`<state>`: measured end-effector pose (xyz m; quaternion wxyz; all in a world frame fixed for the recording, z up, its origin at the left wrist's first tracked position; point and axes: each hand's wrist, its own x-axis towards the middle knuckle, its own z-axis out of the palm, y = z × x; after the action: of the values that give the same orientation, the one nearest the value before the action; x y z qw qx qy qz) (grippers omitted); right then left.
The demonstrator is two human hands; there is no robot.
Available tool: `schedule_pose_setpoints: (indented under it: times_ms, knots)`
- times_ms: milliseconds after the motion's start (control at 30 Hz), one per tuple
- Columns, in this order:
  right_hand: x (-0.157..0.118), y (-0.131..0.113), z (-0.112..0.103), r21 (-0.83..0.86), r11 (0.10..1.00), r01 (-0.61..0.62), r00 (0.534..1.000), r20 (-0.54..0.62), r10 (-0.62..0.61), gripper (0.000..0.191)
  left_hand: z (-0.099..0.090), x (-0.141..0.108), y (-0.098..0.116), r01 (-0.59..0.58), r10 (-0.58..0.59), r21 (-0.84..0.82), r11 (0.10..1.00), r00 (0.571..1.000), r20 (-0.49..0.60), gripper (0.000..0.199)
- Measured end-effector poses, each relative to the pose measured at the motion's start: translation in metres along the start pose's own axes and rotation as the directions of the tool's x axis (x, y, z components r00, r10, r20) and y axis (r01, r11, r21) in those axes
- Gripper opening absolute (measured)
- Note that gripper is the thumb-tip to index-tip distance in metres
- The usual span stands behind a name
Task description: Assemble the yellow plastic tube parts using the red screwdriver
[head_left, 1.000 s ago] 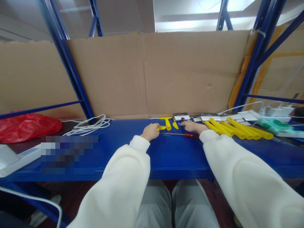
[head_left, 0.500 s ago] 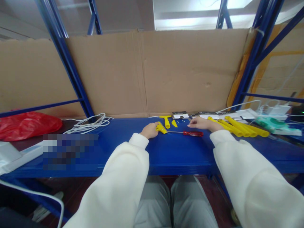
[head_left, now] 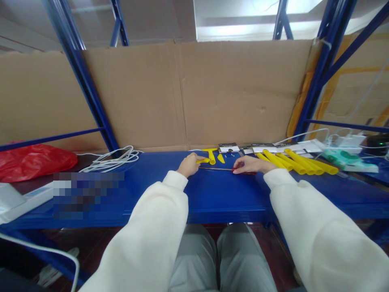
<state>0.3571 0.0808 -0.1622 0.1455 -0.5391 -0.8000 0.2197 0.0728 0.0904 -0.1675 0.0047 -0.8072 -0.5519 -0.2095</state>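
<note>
Between the fingers of my left hand (head_left: 187, 165) is a small yellow plastic piece (head_left: 203, 160), partly hidden by them. My right hand (head_left: 247, 164) is closed at the front of a screwdriver's red handle, which it mostly covers. The thin metal shaft of the screwdriver (head_left: 217, 169) lies level over the blue table and points left, just below the yellow piece. Behind the hands lie a yellow T-shaped part (head_left: 212, 156), a flat pointed yellow piece (head_left: 221, 158) and tiny screw-like bits (head_left: 233, 155).
Several yellow tubes (head_left: 296, 165) lie beside my right wrist. Packaging cards (head_left: 229, 147) rest along the cardboard wall (head_left: 243, 93). A green-and-white object (head_left: 345, 160) is at the right. White cable (head_left: 121, 157) lies coiled at the left, near a red plastic bag (head_left: 38, 161).
My right hand has come down and left onto the screwdriver's handle and closed there. The screwdriver has shifted slightly left. My left hand has turned the yellow piece and moved slightly left.
</note>
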Motion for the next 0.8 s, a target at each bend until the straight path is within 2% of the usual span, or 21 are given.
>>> schedule_pose_setpoints:
  times_ms: [167, 267, 567, 700, 800]
  knots:
    - [0.008, 0.005, 0.009, 0.016, 0.999, 0.046, 0.999, -0.025, -0.045, 0.040, -0.004, 0.002, 0.001, 0.022, -0.034, -0.145, 0.989, 0.996, -0.082, 0.045]
    - [0.010, 0.006, 0.012, 0.018, 0.998, 0.062, 0.997, -0.044, -0.061, 0.038, -0.004, 0.003, 0.000, 0.062, -0.079, -0.168, 0.984, 0.992, -0.095, 0.044]
    - [0.007, -0.002, 0.011, -0.051, 0.999, 0.018, 0.997, -0.068, -0.022, 0.023, -0.005, 0.000, -0.008, 0.169, -0.169, 0.008, 0.986, 0.986, -0.013, 0.044]
    - [0.007, -0.003, 0.011, -0.084, 0.996, 0.017, 0.998, -0.064, -0.023, 0.019, -0.007, -0.002, -0.010, 0.191, -0.189, 0.066, 0.979, 0.981, -0.036, 0.040]
    - [0.006, -0.003, 0.011, -0.110, 0.994, 0.011, 0.998, -0.059, -0.017, 0.020, -0.008, -0.001, -0.011, 0.199, -0.196, 0.046, 0.979, 0.978, -0.072, 0.039]
